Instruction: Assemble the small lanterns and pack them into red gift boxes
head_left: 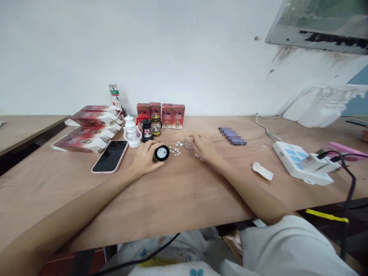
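Note:
My left hand [148, 158] is wrapped around a small lantern [161, 153] lying on its side; its round black base with a white disc faces me, and the rest is mostly hidden. My right hand [203, 147] rests low over the table, fingers stretched toward a small heap of thin metal wire pieces [188, 144]. Between the hands lie several small white discs [174, 150]. More small white bits show under my right hand. Just behind my left hand stand a white lantern [132, 132], a black lantern [147, 131], a gold lantern [156, 125] and a partly hidden red lantern [140, 120].
Red printed boxes [178, 117] stand upright by the wall. Open-flapped boxes [83, 142] are stacked at left, beside a phone [110, 156]. A purple blurred object [232, 136], a white scrap [262, 171] and a power strip [299, 163] with cables lie to the right.

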{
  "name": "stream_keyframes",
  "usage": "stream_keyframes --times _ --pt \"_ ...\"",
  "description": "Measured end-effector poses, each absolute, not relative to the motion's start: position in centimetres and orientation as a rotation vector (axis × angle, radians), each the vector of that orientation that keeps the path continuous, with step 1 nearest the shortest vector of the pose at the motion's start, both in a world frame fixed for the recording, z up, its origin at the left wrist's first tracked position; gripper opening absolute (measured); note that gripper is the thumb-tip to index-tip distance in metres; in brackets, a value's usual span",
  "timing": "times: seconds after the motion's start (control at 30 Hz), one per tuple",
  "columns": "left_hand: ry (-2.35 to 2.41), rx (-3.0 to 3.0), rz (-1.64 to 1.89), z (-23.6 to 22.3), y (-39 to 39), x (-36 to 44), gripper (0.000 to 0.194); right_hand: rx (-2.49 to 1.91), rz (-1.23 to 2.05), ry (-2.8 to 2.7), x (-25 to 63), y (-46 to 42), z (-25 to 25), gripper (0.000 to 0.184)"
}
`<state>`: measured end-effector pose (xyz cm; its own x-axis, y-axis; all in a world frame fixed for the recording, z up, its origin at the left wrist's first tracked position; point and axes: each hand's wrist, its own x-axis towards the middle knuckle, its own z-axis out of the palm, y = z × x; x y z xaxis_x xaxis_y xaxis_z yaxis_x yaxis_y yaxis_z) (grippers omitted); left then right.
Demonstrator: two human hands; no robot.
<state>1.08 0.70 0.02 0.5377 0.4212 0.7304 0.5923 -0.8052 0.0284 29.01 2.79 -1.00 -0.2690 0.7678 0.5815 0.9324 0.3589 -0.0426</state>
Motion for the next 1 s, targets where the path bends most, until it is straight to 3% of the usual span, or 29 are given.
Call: stream_keyframes --times 0.43,0.77,1.0 --pt "-1.274 -2.388 -1.388 0.7 0.4 1.6 0.046 -1.409 -0.407 -1.575 31.6 4.4 -0.9 0.029" --pt "-1.485 -2.377 -1.517 0.2 0.7 1.9 0.048 -1.414 0.146 -1.196 31.8 4.8 -1.2 0.014" --pt "-1.501 -2.392 -1.523 0.4 0.6 1.9 0.048 -1.391 0.349 -1.041 32.9 6.1 -2.1 0.019"
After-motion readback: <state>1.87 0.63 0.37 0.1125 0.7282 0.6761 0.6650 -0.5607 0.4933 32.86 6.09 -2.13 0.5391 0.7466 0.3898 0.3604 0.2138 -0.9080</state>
